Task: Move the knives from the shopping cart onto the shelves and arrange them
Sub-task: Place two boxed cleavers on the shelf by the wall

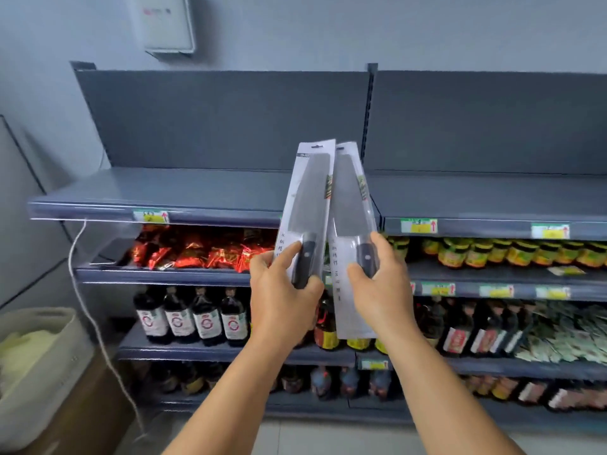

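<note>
Shop corner with grey shelving against a pale wall.

A pale grey wall [295, 31] carries a white box [164, 23] high up. Dark grey shelving [223, 119] in two bays stands against it, split by a slotted upright [371, 110]; the top shelf [147, 188] has yellow-green price tags [151, 217] on its front edge. Lower tiers hold red packets [197, 251], jars [492, 252] and dark bottles [190, 316]. A white cord [82, 290] hangs down at the left end, beside a pale basket [36, 366] resting on a brown box [88, 415]. The floor [312, 438] is light tile. Light is even and cool.
</note>
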A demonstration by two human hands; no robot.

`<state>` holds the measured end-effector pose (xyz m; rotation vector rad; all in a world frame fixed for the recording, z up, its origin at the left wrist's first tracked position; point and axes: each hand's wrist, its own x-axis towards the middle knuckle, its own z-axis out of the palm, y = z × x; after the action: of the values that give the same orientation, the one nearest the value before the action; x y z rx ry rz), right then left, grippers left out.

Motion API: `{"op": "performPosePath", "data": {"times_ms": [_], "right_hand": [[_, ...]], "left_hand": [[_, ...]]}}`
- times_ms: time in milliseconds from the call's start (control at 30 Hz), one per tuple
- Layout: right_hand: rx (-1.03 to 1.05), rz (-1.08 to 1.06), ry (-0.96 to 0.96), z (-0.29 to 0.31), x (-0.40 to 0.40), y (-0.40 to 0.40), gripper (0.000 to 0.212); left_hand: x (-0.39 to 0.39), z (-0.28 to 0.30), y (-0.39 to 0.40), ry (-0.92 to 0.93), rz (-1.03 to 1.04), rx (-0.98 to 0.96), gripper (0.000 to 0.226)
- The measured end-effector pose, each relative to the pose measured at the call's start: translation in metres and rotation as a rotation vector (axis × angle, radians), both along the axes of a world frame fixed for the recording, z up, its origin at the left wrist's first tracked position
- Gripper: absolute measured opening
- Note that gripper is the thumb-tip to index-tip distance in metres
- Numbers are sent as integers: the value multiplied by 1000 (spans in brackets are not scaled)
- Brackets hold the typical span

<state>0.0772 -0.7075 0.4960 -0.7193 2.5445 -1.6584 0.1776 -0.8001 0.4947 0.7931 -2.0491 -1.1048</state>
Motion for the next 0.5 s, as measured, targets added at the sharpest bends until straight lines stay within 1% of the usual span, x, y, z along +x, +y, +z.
{"op": "performPosePath", "data": {"times_ms": [233,500], "right_hand": [[17,240,15,9,-9,-84,61],[56,398,-6,12,5,-172,60]], "left_hand": [[12,7,-57,5,235,15,56],[30,11,-123,-19,420,51,55]]}}
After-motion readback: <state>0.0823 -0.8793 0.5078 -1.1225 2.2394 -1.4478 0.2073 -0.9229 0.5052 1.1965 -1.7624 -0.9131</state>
